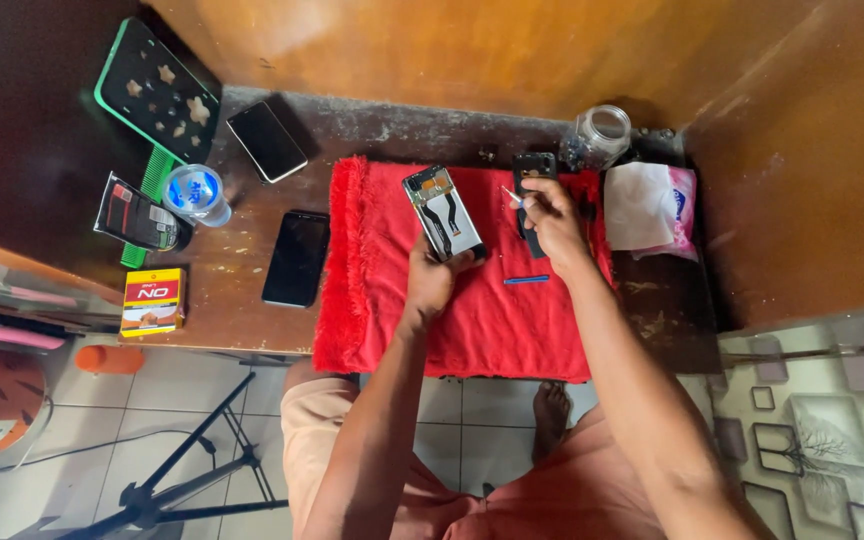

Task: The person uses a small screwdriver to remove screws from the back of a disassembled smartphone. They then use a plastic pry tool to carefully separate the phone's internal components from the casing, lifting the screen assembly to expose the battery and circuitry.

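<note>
left hand (430,283) gripping opened phone (443,213), fingers wrapping its lower end | right hand (555,216) at 3 o'clock of it, fingers pinching small white part (512,195) | both hovering over red cloth (472,320)

- Opened phone (442,213): back cover off, silver frame and dark inner parts showing, two black flex cables running down the middle; held tilted above the red cloth, lower end gripped, top end pointing up and to the left.
- Small tool (512,196): thin, pale, pinched at the fingertips; tip points left toward the phone, close to it but apart.
- Black back cover (532,170): dark, oblong, lying flat on the upper part of the cloth, partly hidden behind the fingers, just right of the phone.
- Blue pry stick (526,280): short, slim, lying flat and nearly level on the cloth, below the cover.
</note>
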